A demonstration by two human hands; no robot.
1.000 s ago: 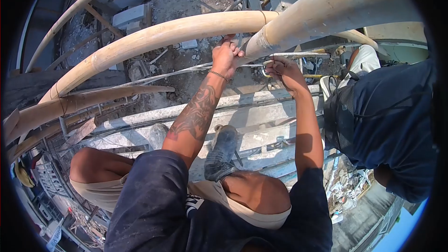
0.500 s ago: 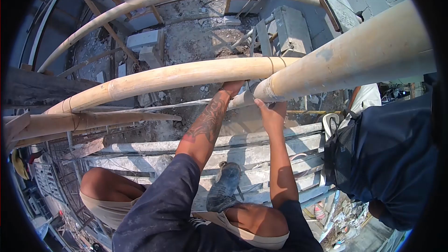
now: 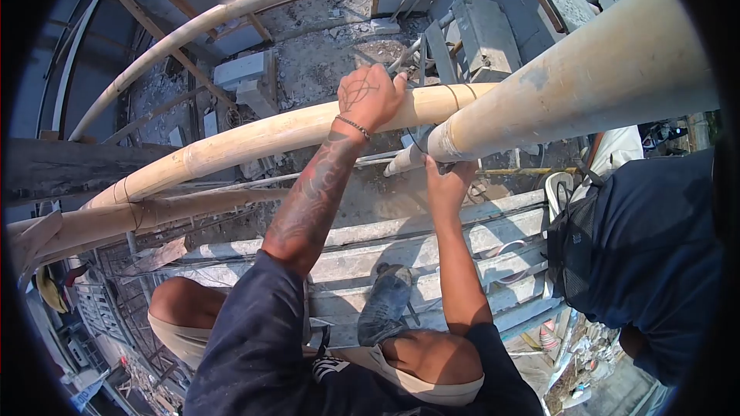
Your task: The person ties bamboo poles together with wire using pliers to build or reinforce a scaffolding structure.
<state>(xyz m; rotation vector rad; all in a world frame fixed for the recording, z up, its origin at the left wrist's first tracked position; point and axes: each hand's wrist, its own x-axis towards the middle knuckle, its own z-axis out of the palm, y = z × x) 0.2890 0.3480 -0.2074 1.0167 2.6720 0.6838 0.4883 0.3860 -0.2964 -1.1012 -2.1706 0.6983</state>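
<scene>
1. Head view, left hand: the left hand point(image 3: 368, 98) is lying over the curved bamboo pole point(image 3: 293, 127), back upward, thumb spreading rightward; its fingertips are hiding behind the far side, so I cannot tell whether they are gripping or merely resting
2. Head view, right hand: the right hand point(image 3: 450, 179) is reaching beneath the thick bamboo pole point(image 3: 570, 77), thumb and finger apparently pinching the lower end of a dark tie point(image 3: 415, 141); the other fingertips are disappearing behind that pole
3. Head view, place: the tie is hanging just below the curved pole, beside the thick pole's lower end, between both hands
4. Head view, risks: the tie could be slipping loose if that pinch is weakening; the poles could be shifting if the left hand is bearing unevenly; the laced shoe point(image 3: 387, 296) could be sliding on the gapped, whitened slats point(image 3: 512, 216)
5. Head view, direction: the tie's long axis is slanting down rightward; the thick pole is pointing down-left, the curved one arching from lower left to upper right
</scene>
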